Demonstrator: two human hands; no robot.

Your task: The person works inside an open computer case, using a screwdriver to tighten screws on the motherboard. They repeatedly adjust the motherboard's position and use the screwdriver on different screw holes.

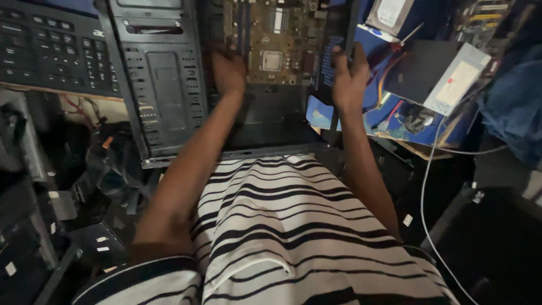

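fingers (pixel 354 56) on open computer case (pixel 169 85), motherboard (pixel 271 39) inside

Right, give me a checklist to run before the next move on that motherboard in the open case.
1. Left hand on the motherboard edge: ok, it rests at the lower left corner.
2. Right hand steadying the computer case: ok, fingers wrap its right side wall.
3. Processor socket uncovered: ok, no cooler over it.
4. Board screws removed: cannot tell.
5. Cables off the board: cannot tell, top is cut off.
6. Keyboard out of the way: ok, lies left of the case.
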